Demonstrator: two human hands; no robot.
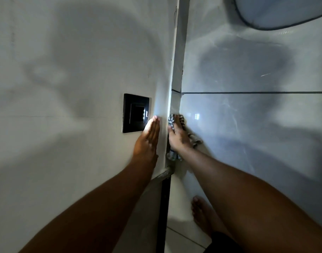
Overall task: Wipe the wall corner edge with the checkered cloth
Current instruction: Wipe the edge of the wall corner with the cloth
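Note:
The wall corner edge (174,73) runs from the top of the view down the middle, between a painted wall on the left and glossy tiles on the right. My right hand (177,134) presses the black-and-white checkered cloth (194,138) flat against the corner edge and the tile beside it. Parts of the cloth stick out above my fingers, to the right of my hand and below my wrist. My left hand (150,137) lies flat on the painted wall just left of the edge, fingers together and straight, holding nothing.
A black switch plate (133,113) sits on the painted wall (65,88), touching my left fingertips. A dark grout line (257,92) crosses the tiles. My bare foot (202,214) stands on the floor below. A rounded pale object (284,11) shows at top right.

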